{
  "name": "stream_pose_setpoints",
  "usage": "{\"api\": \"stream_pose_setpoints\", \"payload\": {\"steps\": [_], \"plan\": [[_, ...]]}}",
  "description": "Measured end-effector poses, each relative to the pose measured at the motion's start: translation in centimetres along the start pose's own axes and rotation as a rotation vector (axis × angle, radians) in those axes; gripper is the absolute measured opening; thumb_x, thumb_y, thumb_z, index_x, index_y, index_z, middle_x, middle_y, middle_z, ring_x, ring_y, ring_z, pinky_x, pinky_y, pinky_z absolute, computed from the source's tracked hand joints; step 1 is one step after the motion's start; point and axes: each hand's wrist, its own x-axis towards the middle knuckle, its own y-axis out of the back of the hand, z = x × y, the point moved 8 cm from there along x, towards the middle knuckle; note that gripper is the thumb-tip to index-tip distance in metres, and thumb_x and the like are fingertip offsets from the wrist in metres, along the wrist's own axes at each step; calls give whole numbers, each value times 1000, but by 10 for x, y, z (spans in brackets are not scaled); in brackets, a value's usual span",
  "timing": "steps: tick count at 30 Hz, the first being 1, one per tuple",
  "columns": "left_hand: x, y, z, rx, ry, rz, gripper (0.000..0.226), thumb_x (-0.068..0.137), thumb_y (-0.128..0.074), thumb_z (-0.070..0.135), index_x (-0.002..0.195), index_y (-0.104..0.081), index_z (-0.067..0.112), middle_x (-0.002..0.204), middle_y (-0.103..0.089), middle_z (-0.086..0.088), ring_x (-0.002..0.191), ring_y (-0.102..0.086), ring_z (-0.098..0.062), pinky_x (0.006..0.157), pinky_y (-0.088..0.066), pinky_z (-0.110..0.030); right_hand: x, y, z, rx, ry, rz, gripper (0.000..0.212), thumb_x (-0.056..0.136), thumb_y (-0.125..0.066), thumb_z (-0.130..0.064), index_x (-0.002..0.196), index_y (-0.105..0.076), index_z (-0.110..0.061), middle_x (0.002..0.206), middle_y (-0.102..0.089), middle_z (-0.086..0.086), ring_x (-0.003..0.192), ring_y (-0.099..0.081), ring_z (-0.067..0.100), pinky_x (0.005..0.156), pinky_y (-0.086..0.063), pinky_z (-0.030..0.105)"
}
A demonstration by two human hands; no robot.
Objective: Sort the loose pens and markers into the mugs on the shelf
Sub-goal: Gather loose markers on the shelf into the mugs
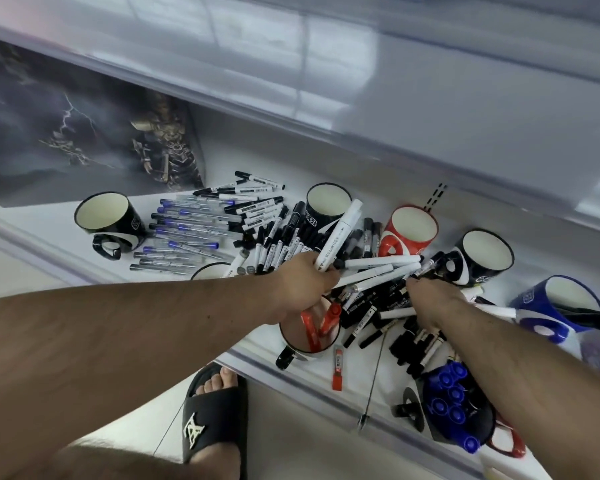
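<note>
A heap of loose black-and-white markers [284, 237] and blue-capped pens [187, 230] covers the white shelf [291, 372]. My left hand [302, 285] grips a thick white marker [340, 233] that points up and away. My right hand [430, 299] pinches a thin black-capped marker [426, 268] at the pile's right side. Several mugs stand around: a black one [108, 216] at left, a black one [326, 206] at the back, a red one [413, 230], a black one [482, 258], a blue one [561, 303]. A white mug [309, 334] under my left wrist holds red markers.
A mug with blue-capped markers [454, 410] stands at the shelf's front right. A loose red marker [337, 368] lies near the front edge. A dark poster [84, 133] leans at the back left. An upper shelf [395, 98] overhangs. My sandalled foot [215, 410] is on the floor below.
</note>
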Motion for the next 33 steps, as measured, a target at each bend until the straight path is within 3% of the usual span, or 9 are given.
{"api": "stream_pose_setpoints", "payload": {"steps": [9,13,15,18,21,25,29,31,33], "plan": [[1,15,-8,86,13,39,12,93,-59,16,84,-52,12,62,-52,-5,44,-48,-13,44,-41,-24,-23,41,-10,-67,103,205,32,79,-62,-10,106,-62,-27,96,-64,-6,87,-62,18,70,-50,29],[-2,11,-4,3,15,3,7,91,-60,5,91,-53,7,88,-64,-22,60,-62,-24,50,-49,-29,-65,113,-11,242,51,372,28,79,-64,-19,105,-62,-28,74,-50,-12,66,-50,12,51,-34,21],[-4,9,1,-33,5,-16,9,90,-61,1,94,-53,5,97,-64,-24,60,-62,-20,50,-53,-28,-92,145,-5,546,-20,389,18,84,-63,-25,102,-61,-25,78,-57,-8,68,-58,15,53,-44,23],[-6,11,5,-21,-1,-18,8,89,-65,6,93,-58,7,102,-67,-24,61,-60,-17,64,-53,-38,-116,160,-5,1172,-53,263,17,97,-55,-25,80,-52,-21,86,-55,-1,83,-56,17,70,-44,25],[-11,13,12,-16,-13,-2,15,88,-71,22,85,-60,12,69,-58,-10,51,-44,-12,51,-40,-29,-122,161,-10,1557,-77,179,21,96,-57,-17,75,-54,-16,79,-51,4,75,-48,19,59,-39,24],[-26,-1,28,-130,-20,-137,38,75,-74,44,88,-57,13,60,-40,1,53,-34,-13,52,-36,-27,-123,146,-33,1750,-40,45,11,83,-68,-9,76,-59,-9,63,-53,5,42,-37,9,34,-28,19],[-40,-22,39,-159,-72,-285,55,60,-87,47,100,-70,13,93,-58,-13,85,-48,-26,90,-48,-48,-130,131,-67,1804,-3,-77,7,84,-72,-15,85,-69,-9,73,-60,6,47,-40,9,34,-29,19],[-40,-23,36,-89,-61,-281,47,63,-87,35,101,-71,13,92,-63,-10,84,-53,-24,96,-48,-52,-130,123,-70,1858,-29,-82,21,82,-77,-23,97,-72,-9,85,-61,8,49,-40,9,33,-30,20],[-40,-20,31,-36,-47,-283,19,78,-75,16,95,-68,15,82,-67,-5,76,-61,-20,83,-56,-41,-132,119,-68,1943,-38,-83,41,77,-81,-34,106,-72,-7,90,-59,8,48,-37,8,33,-29,19]]}}
